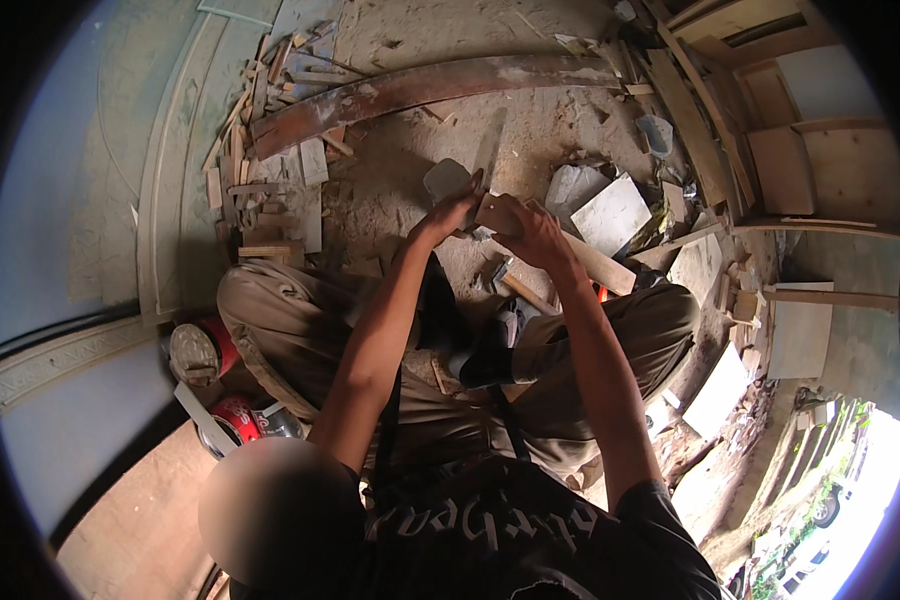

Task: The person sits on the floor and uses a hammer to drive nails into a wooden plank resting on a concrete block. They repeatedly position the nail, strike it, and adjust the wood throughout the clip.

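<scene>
Dark shirt (450, 555) nearest. Blade (490, 145) just fwd of hands, long axis pointing away; L hand (455, 212) nearer, grip unclear; R hand (538, 236) gripping brown pc (498, 214).

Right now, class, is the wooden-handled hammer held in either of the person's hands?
No, the hammer lies on the ground, apart from both the left hand and the right hand.

Long plank (430, 92) lay far, across the floor (395, 150). Scrap wood (270, 215) sat left, nearer than it. Loose panel (613, 215) lay right of the right hand (535, 237); hammer (526, 287) nearer, beyond the right leg (630, 325). Cans (198, 356) stood near left. Shelving (780, 172) stood far right.
</scene>
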Demonstrator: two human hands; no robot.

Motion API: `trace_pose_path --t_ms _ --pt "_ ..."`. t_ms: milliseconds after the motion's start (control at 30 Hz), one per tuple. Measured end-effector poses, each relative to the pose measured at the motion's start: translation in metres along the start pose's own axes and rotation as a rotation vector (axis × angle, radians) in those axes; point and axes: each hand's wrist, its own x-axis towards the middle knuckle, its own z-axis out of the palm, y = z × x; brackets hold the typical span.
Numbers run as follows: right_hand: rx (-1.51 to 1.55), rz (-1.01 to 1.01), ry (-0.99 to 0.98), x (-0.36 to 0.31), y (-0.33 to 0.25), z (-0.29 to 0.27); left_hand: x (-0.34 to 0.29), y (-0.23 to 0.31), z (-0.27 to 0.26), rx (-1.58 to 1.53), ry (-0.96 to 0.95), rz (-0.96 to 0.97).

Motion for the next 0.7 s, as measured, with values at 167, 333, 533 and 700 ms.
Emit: trace_pose_path --t_ms 167,333,533,700 --pt "-0.008 -0.016 -0.082 0.011 0.005 -0.005 0.005 0.002 0.004 -0.077 0.035 0.011" --pt "-0.095 -0.014 -0.175 0.016 0.007 -0.022 0.002 0.001 0.014 -0.121 0.081 0.024" --pt "-0.006 -0.075 -0.198 0.019 0.034 -0.026 0.007 0.000 0.027 -0.149 0.103 0.027" --pt "0.048 -0.075 -0.191 0.017 0.034 -0.023 0.012 -0.008 0.031 -0.115 0.167 0.061"
